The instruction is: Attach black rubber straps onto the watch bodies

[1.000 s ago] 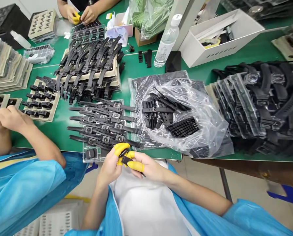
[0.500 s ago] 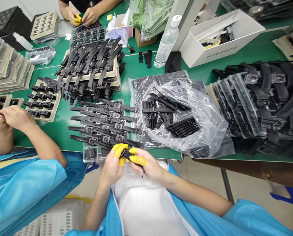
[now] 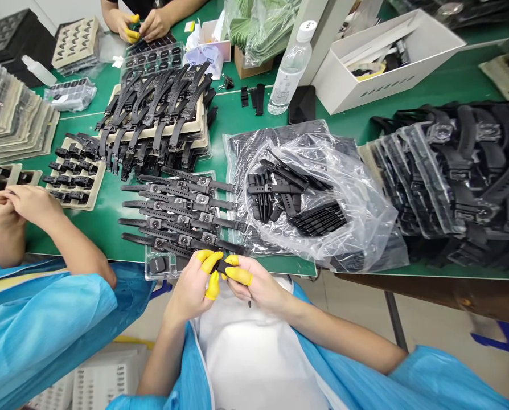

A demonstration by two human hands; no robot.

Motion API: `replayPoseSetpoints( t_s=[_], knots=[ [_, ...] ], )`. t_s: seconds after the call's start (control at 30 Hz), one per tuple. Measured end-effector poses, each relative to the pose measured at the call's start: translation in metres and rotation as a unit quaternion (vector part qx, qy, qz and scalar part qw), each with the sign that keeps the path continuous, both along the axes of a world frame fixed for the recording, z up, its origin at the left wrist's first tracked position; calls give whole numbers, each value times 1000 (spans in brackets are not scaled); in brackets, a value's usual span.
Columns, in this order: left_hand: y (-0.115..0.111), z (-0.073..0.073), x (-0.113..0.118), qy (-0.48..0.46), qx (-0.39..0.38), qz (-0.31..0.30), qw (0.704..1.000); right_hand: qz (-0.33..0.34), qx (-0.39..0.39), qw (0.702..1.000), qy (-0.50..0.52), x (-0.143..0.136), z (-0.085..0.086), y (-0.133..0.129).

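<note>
Just past the table's front edge, both my hands meet at a small black smartwatch. My left hand, with yellow finger cots, grips it from the left, two fingers above and the thumb lower down. From the other side my right hand pinches it between yellow-tipped thumb and finger. A dark strap end pokes out below the right hand; the rest of the strap is hidden. Right behind my hands, a clear tray carries rows of black watches with straps and one bare watch case.
Loose black straps lie on an open plastic bag to the right. Stacked watch trays stand behind, more at far right. A bottle, phone and white box sit farther back. Co-workers' hands are at left.
My left thumb has moved down and away from its fingers at the watch, and the left hand has shifted slightly left. My right hand stays nearly in place.
</note>
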State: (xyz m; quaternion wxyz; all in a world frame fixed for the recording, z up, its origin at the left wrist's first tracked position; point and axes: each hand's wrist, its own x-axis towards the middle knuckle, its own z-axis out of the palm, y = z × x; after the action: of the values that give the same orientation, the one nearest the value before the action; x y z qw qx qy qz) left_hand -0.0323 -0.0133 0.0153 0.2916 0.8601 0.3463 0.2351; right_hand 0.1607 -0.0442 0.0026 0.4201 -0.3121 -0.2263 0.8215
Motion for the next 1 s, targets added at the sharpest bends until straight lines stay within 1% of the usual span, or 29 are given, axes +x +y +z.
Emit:
replayPoseSetpoints(
  t_s=[0.07,0.1,0.2,0.27,0.33,0.4,0.47,0.53,0.6,0.63,0.67,0.7,0.73,0.77,0.8,0.83,0.9,0.93,0.97,1.0],
  knots=[
    [0,-1,-1,-32,-32,-9,999,6,18,1000,-5,1,0,0],
    [0,-2,-2,-46,-47,-2,998,6,24,1000,-8,2,0,0],
    [-2,-7,-5,-85,-67,64,992,3,42,999,-24,4,-1,1],
    [-5,-13,-5,-132,-42,110,984,14,54,998,-39,4,-1,3],
    [-9,-18,-1,-188,-12,142,972,41,57,997,-39,4,-1,4],
    [-14,-20,5,-245,-29,164,955,82,34,996,-11,3,-1,5],
    [-16,-15,9,-316,-83,202,923,128,-3,991,27,3,-1,6],
    [-13,-4,10,-394,-116,264,873,165,-27,985,39,6,-1,7],
    [-6,11,5,-442,-108,341,823,180,-31,983,16,11,-2,8],
    [-2,18,2,-449,-96,371,807,177,-30,984,-4,13,-2,8],
    [1,23,-2,-446,-85,395,799,167,-27,985,-26,15,-1,8],
    [3,26,-5,-431,-81,412,799,148,-23,988,-47,17,0,8],
    [4,27,-8,-404,-89,419,808,124,-15,990,-64,17,1,8],
    [4,25,-10,-366,-107,412,828,102,-4,992,-75,17,3,8],
    [2,22,-11,-318,-128,390,854,84,8,993,-78,16,6,7],
    [0,17,-11,-263,-147,353,886,73,20,994,-76,14,9,7],
    [-6,5,-8,-158,-146,247,945,74,38,994,-67,9,15,5],
    [-8,0,-6,-121,-126,191,966,82,43,994,-64,7,17,5],
    [-9,-4,-4,-95,-100,142,980,90,45,993,-63,5,19,4],
    [-10,-7,-2,-80,-77,105,988,97,44,992,-62,4,20,4]
  ],
)
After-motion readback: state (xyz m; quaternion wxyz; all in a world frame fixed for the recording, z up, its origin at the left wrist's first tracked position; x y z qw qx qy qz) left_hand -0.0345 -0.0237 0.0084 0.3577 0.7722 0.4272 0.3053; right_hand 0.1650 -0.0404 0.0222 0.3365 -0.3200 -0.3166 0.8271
